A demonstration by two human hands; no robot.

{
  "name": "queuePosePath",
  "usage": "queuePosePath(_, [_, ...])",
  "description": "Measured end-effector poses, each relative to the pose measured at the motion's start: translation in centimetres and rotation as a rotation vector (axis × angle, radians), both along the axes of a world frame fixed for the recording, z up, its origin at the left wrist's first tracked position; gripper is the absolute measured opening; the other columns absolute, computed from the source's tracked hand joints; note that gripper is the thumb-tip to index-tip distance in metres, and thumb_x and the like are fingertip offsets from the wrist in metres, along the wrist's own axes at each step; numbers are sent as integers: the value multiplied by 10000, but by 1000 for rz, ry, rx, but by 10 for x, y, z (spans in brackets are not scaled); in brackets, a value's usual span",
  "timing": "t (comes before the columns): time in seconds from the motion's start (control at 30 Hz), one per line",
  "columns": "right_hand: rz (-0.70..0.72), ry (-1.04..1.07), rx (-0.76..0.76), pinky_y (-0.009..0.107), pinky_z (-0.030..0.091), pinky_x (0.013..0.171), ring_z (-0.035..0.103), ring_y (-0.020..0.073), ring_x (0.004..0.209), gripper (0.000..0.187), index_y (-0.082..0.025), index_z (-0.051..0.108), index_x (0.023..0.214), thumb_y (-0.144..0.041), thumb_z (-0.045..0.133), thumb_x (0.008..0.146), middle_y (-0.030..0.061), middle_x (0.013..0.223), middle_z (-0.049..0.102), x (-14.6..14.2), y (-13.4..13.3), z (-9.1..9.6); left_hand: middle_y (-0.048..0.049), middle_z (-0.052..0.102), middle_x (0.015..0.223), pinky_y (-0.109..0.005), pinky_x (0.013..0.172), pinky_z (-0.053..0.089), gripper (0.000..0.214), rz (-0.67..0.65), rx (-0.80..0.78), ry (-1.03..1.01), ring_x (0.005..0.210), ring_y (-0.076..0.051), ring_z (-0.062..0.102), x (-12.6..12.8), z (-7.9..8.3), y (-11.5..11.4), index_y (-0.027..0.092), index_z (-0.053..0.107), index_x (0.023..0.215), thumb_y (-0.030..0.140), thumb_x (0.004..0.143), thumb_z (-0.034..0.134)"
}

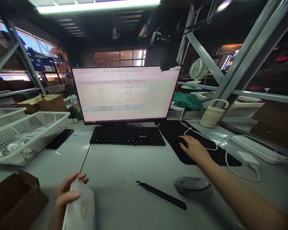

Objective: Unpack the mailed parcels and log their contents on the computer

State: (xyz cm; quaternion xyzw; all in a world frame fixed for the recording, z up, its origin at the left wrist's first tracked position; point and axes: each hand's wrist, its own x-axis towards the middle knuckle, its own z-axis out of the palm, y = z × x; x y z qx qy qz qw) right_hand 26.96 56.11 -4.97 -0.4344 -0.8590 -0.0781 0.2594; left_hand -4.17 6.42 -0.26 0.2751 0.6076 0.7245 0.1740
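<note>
My left hand [67, 193] grips a small white box [80, 207] at the near edge of the table, fingers wrapped over its top end. My right hand [193, 148] rests on a dark mouse [182, 141] on a black mouse pad [172, 131] to the right of the black keyboard [127, 135]. A monitor [124, 92] showing a spreadsheet stands behind the keyboard. A black pen-like tool [160, 194] and a grey handheld scanner [194, 188] lie on the table between my arms.
White plastic baskets [26, 134] stand at the left with a black phone [60, 138] beside them. An open cardboard box [14, 199] sits at the near left. A cream lunch container [212, 115], white cables and a power strip [256, 148] lie at the right. Metal shelving frames both sides.
</note>
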Motion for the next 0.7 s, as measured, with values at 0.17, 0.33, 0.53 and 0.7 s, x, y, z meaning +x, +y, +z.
queuePosePath(0.17, [-2, -15, 27, 497, 525, 972, 616, 335, 1168, 462, -169, 661, 1266, -378, 429, 926, 158, 1349, 617, 0, -1, 0, -100, 700, 1123, -643, 905, 599, 412, -22, -1, 137, 1010, -413, 712, -5, -6, -1, 326, 707, 1159, 493, 788, 769])
queuePosePath(0.33, [-6, -31, 20, 486, 523, 974, 623, 334, 1152, 461, -168, 669, 1265, -379, 450, 918, 157, 1343, 623, -1, -1, 1, -106, 688, 1196, -618, 902, 614, 592, -152, -32, 397, 1049, -411, 704, -9, -10, -3, 339, 639, 1295, 430, 740, 827])
queuePosePath(0.53, [-3, -12, 31, 481, 525, 965, 619, 331, 1160, 454, -178, 671, 1264, -380, 451, 921, 152, 1347, 621, 0, 0, -1, -89, 685, 1222, -581, 899, 625, 554, -172, -37, 432, 1096, -407, 688, -6, -13, 3, 367, 654, 1295, 409, 768, 817])
queuePosePath(0.7, [-8, -7, 26, 482, 531, 952, 617, 330, 1166, 446, -199, 677, 1260, -392, 450, 927, 142, 1354, 621, 0, 0, -1, -99, 649, 1281, -540, 874, 641, 570, -235, -88, 480, 1118, -394, 678, -7, -15, -1, 375, 600, 1359, 384, 817, 776])
